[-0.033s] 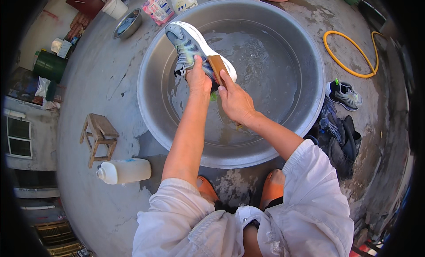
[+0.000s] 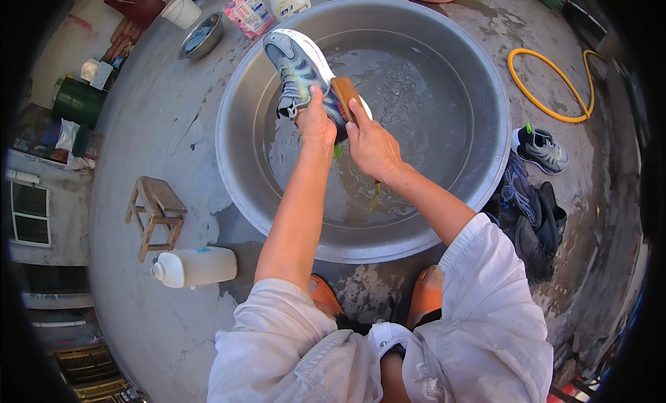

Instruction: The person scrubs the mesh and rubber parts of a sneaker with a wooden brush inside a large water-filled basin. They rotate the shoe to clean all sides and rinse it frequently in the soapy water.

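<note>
Overall, arms point(image 2: 295, 208) outstretched (converging), left fingers point(image 2: 316, 96) gripping sneaker point(image 2: 294, 66), right fingers point(image 2: 360, 113) clasping brush point(image 2: 345, 94)

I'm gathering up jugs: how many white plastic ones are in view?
2: one jug beyond the tub, beside a pink package; another jug near the wooden stool. More may be hidden behind other things.

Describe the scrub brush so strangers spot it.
Find the large metal basin. Over its left half, the left hand grips a grey sneaker; the right hand holds the scrub brush against it. The brush's brown block contrasts with the sneaker's white sole.
</note>
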`<state>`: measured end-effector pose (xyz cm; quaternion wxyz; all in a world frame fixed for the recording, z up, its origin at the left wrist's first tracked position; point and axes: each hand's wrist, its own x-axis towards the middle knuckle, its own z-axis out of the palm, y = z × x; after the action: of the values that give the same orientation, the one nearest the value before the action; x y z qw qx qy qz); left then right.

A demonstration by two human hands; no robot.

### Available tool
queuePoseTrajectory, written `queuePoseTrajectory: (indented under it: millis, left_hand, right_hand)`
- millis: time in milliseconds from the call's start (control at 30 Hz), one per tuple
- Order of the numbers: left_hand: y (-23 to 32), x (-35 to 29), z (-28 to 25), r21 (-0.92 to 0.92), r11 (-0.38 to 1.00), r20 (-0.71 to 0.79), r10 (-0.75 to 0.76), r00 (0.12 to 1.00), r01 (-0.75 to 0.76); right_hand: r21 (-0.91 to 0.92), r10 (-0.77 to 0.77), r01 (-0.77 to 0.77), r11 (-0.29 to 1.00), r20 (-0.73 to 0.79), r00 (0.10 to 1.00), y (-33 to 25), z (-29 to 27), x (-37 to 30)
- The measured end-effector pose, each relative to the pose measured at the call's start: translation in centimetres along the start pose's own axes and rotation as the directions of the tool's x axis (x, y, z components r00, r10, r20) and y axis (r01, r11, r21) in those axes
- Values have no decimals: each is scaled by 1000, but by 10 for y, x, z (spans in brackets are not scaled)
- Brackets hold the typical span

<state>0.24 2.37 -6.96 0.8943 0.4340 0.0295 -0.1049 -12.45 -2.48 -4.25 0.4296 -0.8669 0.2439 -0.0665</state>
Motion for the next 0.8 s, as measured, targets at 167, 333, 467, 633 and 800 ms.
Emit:
queuePoseTrajectory:
  millis: [167, 333, 467, 633, 800]
  left_hand:
    - [-4, 3, 13, -2, 1000, 95, 24, 995, -24]
    - [20, 8, 9, -37, 999, 91, -25, 996, 28]
    - [30, 15, 1, -146, 966, 244, -175, 954, 214]
    - [24, -11, 23, 110, 971, 154, -226, 962, 210]
    - [16, -22, 24, 339, 922, 57, -221, 974, 189]
  right_hand:
    - [218, 131, -97, 971, -150, 980, 20, -5, 57]
    - [700, 370, -302, 647, 58, 927, 53, -21, 49]
    - [842, 302, -445, 306, 358, 884, 58, -24, 39]
    - [921, 141, -276, 276, 246, 959, 56, -33, 39]
    - [867, 202, -50, 496, -59, 978, 35, -42, 40]
